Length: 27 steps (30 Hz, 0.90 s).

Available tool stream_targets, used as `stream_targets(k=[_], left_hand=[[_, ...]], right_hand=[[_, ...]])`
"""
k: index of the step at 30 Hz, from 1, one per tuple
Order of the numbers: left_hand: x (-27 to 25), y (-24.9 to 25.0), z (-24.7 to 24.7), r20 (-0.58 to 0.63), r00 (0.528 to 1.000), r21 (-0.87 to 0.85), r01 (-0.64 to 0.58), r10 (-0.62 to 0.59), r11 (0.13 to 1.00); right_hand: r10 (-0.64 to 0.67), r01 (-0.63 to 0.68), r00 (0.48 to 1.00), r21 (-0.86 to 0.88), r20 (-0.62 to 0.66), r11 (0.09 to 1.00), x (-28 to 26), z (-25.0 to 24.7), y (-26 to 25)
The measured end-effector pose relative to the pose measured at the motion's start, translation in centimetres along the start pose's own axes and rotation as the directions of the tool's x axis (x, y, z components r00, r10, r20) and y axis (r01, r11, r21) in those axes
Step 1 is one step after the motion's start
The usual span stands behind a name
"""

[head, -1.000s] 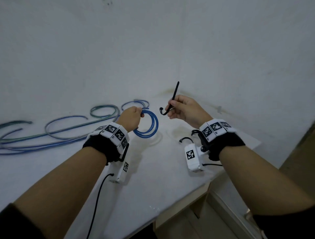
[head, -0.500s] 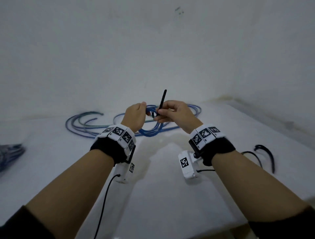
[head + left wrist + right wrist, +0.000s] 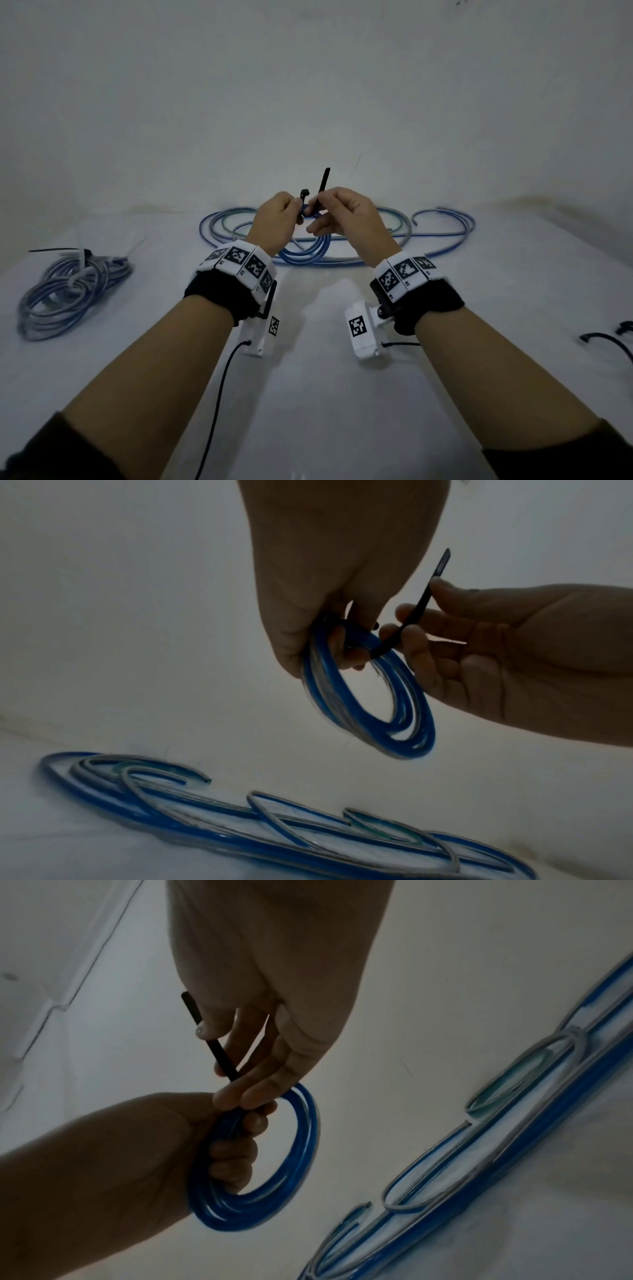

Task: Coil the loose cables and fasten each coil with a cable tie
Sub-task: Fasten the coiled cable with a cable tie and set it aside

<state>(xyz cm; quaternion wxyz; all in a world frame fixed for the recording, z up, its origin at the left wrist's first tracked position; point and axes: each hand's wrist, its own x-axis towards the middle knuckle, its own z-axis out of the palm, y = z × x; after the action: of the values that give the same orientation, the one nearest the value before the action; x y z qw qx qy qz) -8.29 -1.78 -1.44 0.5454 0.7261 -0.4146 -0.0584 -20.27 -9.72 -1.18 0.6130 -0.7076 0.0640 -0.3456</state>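
A blue cable coil (image 3: 310, 251) is gripped above the table (image 3: 479, 377) by the left hand (image 3: 278, 219); a black cable tie (image 3: 320, 192) is pinched against it by the right hand (image 3: 346, 214).

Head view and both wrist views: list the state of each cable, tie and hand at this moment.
blue coil: coiled, held up off the table, not yet fastened.
black cable tie: passed round the coil, ends not joined.
left hand: grips the coil.
right hand: pinches the tie's tail.
loose cables: uncoiled, lying on the table.
grey-blue bundle: coiled, already tied, lying on the table.
spare ties: lying unused.
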Motion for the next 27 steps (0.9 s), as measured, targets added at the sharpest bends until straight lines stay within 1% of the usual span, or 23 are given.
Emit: stream_targets(k=[4,7,9,12,15,17,22,27], left_hand=[[0.3,-0.7,-0.8,-0.083,0.992,0.019,-0.094,0.095,0.995],[0.6,-0.8,-1.0,-0.094,0.984,0.059,-0.147,0.153,0.987],[0.7,-0.6,-0.9,-0.097,0.977,0.082,-0.182,0.189,0.98],[0.8,-0.4,-0.5,-0.118,0.972,0.087,-0.195,0.204,0.977],[0.9,-0.4,-0.3,-0.139,0.965,0.075,-0.216,0.224,0.974],[1.0,-0.4,-0.2,-0.131,0.962,0.075,-0.233,0.241,0.97],[1.0,-0.1,0.7,-0.103,0.965,0.077,-0.233,0.241,0.969],[0.9,0.2,1.5,-0.125,0.959,0.067,-0.248,0.255,0.966]], right_hand=[[-0.026,0.028,0.999,0.088,-0.024,0.996,0.5,0.5,0.2],[-0.025,0.033,0.998,0.147,-0.052,0.989,0.7,0.8,0.7],[-0.023,0.034,0.997,0.142,-0.075,0.989,0.8,0.9,1.0],[-0.017,0.034,0.993,0.156,-0.113,0.987,0.9,0.6,1.5],[-0.019,0.051,0.99,0.234,-0.138,0.971,0.8,0.1,1.9],[-0.01,0.051,0.988,0.266,-0.154,0.963,0.6,-0.4,2.3],[0.011,0.025,0.986,0.219,-0.164,0.975,0.5,-1.2,2.7],[0.017,0.011,0.983,0.154,-0.18,0.988,0.5,-1.8,2.3]])
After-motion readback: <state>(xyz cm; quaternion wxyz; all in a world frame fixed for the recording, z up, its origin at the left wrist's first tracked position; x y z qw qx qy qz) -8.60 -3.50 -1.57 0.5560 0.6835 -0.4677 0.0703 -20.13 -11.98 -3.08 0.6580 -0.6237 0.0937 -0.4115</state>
